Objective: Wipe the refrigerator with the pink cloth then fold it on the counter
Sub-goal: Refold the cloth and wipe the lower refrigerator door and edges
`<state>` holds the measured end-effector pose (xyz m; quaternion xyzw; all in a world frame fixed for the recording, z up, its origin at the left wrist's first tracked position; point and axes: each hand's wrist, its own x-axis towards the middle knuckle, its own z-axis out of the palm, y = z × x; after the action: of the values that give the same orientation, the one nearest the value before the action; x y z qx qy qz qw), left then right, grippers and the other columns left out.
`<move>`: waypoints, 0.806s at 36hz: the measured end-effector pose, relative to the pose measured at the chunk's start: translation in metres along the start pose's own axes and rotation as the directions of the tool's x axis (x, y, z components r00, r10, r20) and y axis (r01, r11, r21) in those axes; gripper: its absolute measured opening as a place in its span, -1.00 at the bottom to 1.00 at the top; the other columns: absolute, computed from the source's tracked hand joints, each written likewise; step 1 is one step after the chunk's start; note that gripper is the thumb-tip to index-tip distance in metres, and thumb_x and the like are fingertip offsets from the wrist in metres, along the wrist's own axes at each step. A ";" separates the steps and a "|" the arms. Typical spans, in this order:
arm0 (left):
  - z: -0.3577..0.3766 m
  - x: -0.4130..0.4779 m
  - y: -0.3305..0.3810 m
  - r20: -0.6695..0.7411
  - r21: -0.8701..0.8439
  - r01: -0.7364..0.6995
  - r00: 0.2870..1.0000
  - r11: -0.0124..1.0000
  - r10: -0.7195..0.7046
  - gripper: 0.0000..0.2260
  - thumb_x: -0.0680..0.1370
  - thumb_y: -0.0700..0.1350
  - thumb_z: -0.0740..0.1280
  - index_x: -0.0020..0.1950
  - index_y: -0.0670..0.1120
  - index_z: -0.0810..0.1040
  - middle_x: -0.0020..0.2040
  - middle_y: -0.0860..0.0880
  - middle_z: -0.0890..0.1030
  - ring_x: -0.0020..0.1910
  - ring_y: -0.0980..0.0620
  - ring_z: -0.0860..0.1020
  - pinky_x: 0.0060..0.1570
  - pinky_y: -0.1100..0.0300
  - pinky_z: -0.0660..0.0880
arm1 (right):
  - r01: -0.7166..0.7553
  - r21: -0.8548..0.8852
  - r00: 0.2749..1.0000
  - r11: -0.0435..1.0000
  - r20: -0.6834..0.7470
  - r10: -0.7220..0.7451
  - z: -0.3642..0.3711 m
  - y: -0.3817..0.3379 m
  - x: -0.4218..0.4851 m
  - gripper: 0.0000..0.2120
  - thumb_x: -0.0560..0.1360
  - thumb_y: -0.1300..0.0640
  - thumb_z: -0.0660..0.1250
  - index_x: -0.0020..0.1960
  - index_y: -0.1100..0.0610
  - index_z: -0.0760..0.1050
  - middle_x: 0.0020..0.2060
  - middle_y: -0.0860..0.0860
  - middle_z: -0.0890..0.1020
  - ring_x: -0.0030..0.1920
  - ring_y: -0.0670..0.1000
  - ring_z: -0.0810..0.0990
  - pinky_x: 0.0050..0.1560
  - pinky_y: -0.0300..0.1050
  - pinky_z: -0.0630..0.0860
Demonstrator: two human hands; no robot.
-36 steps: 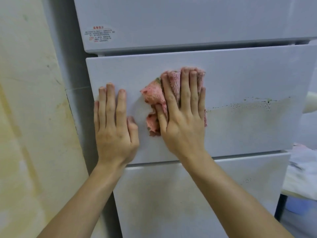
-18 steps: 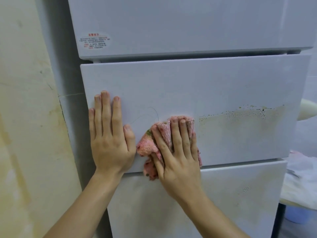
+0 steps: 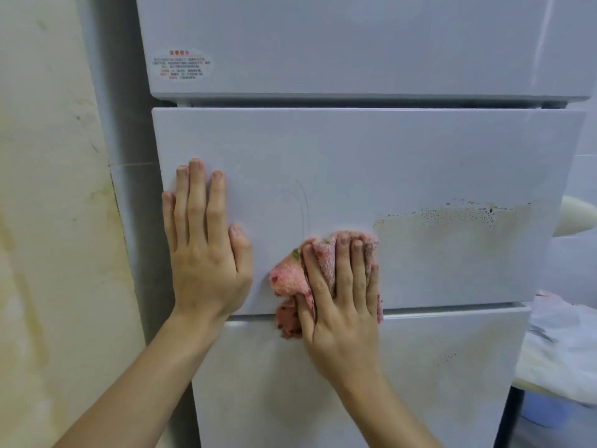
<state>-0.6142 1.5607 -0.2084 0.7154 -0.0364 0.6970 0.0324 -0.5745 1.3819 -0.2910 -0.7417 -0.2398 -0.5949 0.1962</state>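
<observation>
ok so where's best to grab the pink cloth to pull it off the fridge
Probably pinch the crumpled fold of the pink cloth bulging left of the right hand, coming from the left; the rest lies pressed flat on the refrigerator drawer front under straight fingers.

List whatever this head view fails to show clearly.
Head view:
- Sticker: print too small and blurred to read.
- Pink cloth: largely covered by the right hand pressing it.
- Refrigerator: top and bottom cut by the frame.
- White bundle at right: cut by the edge, unidentifiable.

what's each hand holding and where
Nothing gripped: right hand presses flat on the bunched pink cloth; left hand lies bare on the refrigerator drawer.
</observation>
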 end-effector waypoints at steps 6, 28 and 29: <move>0.002 -0.001 0.004 -0.001 0.002 0.026 1.000 1.000 -0.026 -0.45 0.64 -0.23 0.17 0.64 -0.30 0.21 0.66 -0.31 0.17 0.68 -0.30 0.10 0.66 -0.26 -0.02 | 0.021 0.019 1.000 1.000 0.007 -0.021 -0.008 0.008 0.020 -0.46 0.72 -0.03 0.14 0.67 -0.02 0.17 0.68 0.16 0.08 0.70 0.16 -0.03 0.69 0.17 -0.07; 0.004 -0.006 0.014 0.049 0.054 0.011 0.999 0.998 -0.014 -0.44 0.66 -0.18 0.15 0.68 -0.19 0.21 0.70 -0.20 0.15 0.70 -0.23 0.07 0.62 -0.37 -0.04 | 0.072 -0.013 0.996 0.997 0.044 -0.071 -0.005 0.033 -0.008 -0.37 0.69 -0.04 0.17 0.71 -0.03 0.06 0.69 0.16 0.08 0.70 0.16 0.01 0.69 0.19 -0.08; 0.004 -0.006 0.016 0.047 0.050 0.018 0.999 0.999 -0.020 -0.44 0.65 -0.19 0.15 0.68 -0.20 0.20 0.70 -0.20 0.15 0.70 -0.21 0.07 0.63 -0.36 -0.04 | 0.072 -0.009 0.996 0.997 0.044 -0.072 -0.007 0.033 -0.004 -0.39 0.70 -0.04 0.16 0.70 -0.02 0.09 0.68 0.17 0.10 0.70 0.17 0.02 0.69 0.18 -0.08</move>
<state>-0.6120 1.5442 -0.2142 0.7329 -0.0130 0.6800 0.0203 -0.5614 1.3505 -0.2933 -0.7465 -0.2673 -0.5865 0.1654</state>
